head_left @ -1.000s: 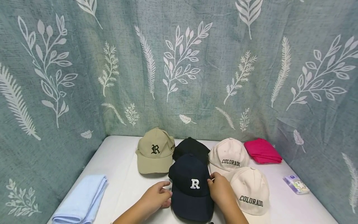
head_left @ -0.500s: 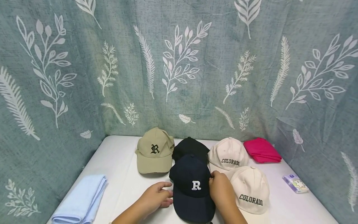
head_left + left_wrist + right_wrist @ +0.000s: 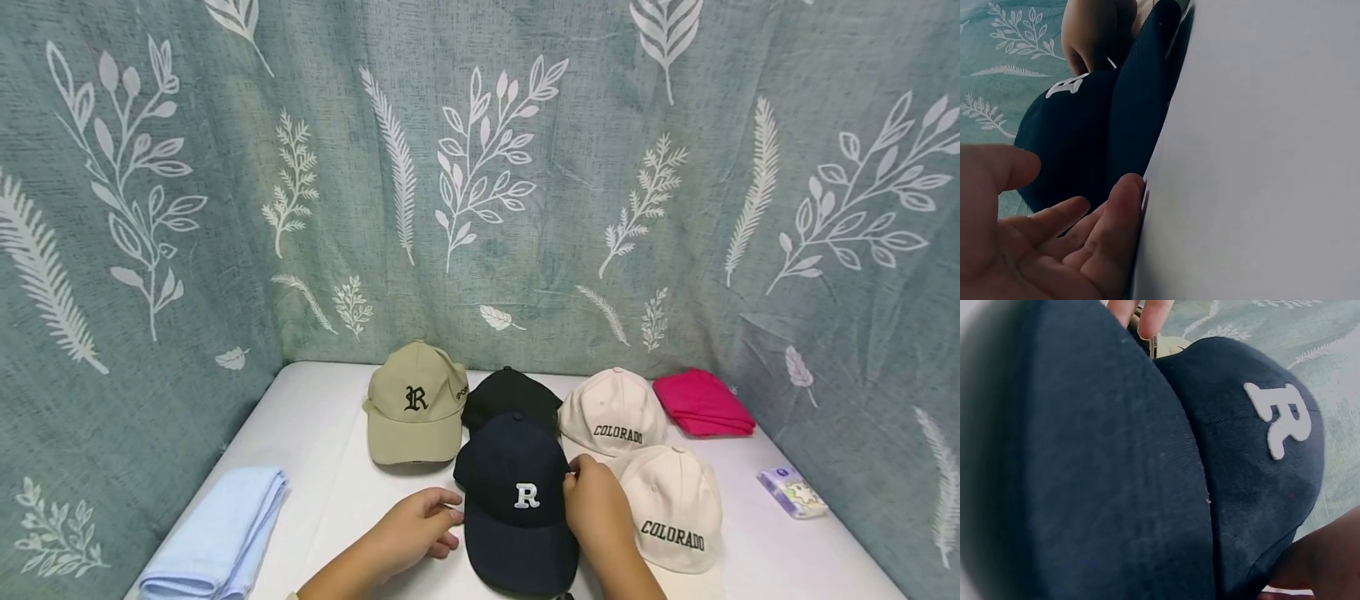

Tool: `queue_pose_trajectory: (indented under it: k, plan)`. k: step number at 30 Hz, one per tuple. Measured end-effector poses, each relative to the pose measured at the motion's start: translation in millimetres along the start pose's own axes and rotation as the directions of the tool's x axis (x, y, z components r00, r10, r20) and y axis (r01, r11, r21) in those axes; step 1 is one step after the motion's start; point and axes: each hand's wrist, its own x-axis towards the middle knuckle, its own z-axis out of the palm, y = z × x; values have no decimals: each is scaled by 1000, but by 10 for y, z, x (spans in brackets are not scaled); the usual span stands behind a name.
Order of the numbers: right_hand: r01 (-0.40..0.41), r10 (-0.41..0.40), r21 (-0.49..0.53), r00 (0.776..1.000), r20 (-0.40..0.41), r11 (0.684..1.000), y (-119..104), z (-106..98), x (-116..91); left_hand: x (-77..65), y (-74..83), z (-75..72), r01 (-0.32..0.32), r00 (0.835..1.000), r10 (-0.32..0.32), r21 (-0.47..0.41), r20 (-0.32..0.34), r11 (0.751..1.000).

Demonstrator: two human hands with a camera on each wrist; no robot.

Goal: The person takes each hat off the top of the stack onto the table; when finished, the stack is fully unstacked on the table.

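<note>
A navy baseball cap (image 3: 517,492) with a white letter R lies front and centre on the white table, brim toward me. Beside its left edge is my left hand (image 3: 416,529), fingers loosely extended and thumb apart; in the left wrist view the fingers (image 3: 1119,209) are close to the brim. My right hand (image 3: 600,504) pinches the cap's right edge between thumb and fingers, partly hidden by the crown in the right wrist view. A black cap (image 3: 510,396) sits directly behind, partly covered by the navy one.
A khaki cap (image 3: 416,417) stands at back left. Two cream COLORADO caps (image 3: 615,408) are on the right, one in front of the other. Farther out lie a folded pink cloth (image 3: 705,404), a small tissue pack (image 3: 793,492) and a folded light-blue towel (image 3: 217,529).
The navy cap has shifted slightly to the right. My right hand has moved a little right along with it; the left hand has stayed nearly in place.
</note>
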Motion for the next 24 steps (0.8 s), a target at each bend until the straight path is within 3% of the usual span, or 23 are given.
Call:
queue_pose_trajectory:
  k: [6, 12, 19, 24]
  plan:
    - [-4, 6, 56, 999, -37, 998, -2, 8, 12, 7, 13, -97, -17, 1000, 17, 13, -21, 1000]
    - [21, -11, 107, 995, -95, 994, -36, 1, 9, 26, 52, -246, -21, 984, 21, -3, -180, 1000]
    - [33, -5, 193, 990, -144, 981, -104, 8, -3, 62, 54, -450, 1, 914, -23, -54, -405, 999]
    - [91, -42, 244, 979, -200, 965, -181, -7, -17, 72, 13, -579, 45, 859, -51, -24, -509, 999]
